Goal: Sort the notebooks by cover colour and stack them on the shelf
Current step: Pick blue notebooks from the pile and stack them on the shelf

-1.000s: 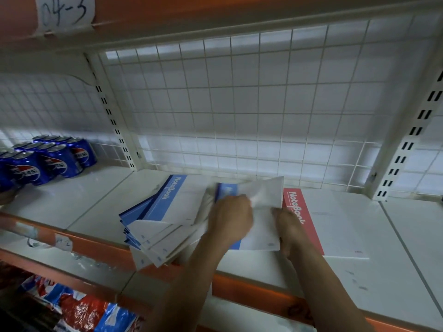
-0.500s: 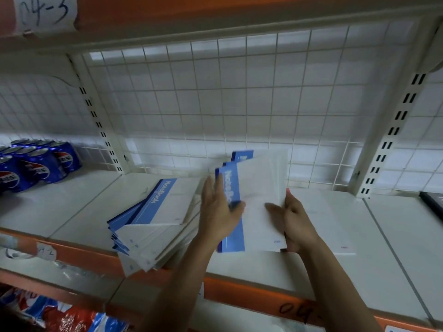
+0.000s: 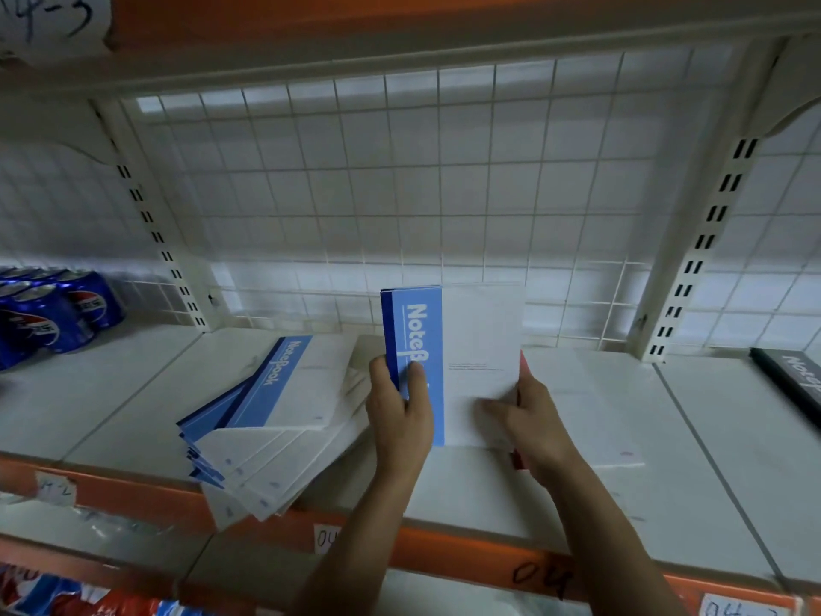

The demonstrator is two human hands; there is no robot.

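Note:
Both hands hold a small bundle of blue-spined notebooks [image 3: 471,344] upright over the white shelf [image 3: 693,482]. My left hand [image 3: 400,411] grips the bundle's blue spine edge, thumb across the front. My right hand [image 3: 528,420] grips its right edge, thumb on the white cover. A fanned, messy pile of blue notebooks [image 3: 275,420] lies to the left, overhanging the shelf's front edge. A red-spined notebook [image 3: 586,420] lies flat behind the bundle; only a sliver of its red shows by my right hand.
Blue Pepsi cans [image 3: 49,313] stand at the far left of the shelf. A black notebook [image 3: 795,380] lies at the far right edge. A white wire grid [image 3: 400,193] backs the shelf, with slotted uprights either side. An orange rail [image 3: 444,549] fronts the shelf.
The blue bundle went from lying flat on the shelf to standing upright in both hands, squared together. The view has shifted, bringing the black notebook into sight at right.

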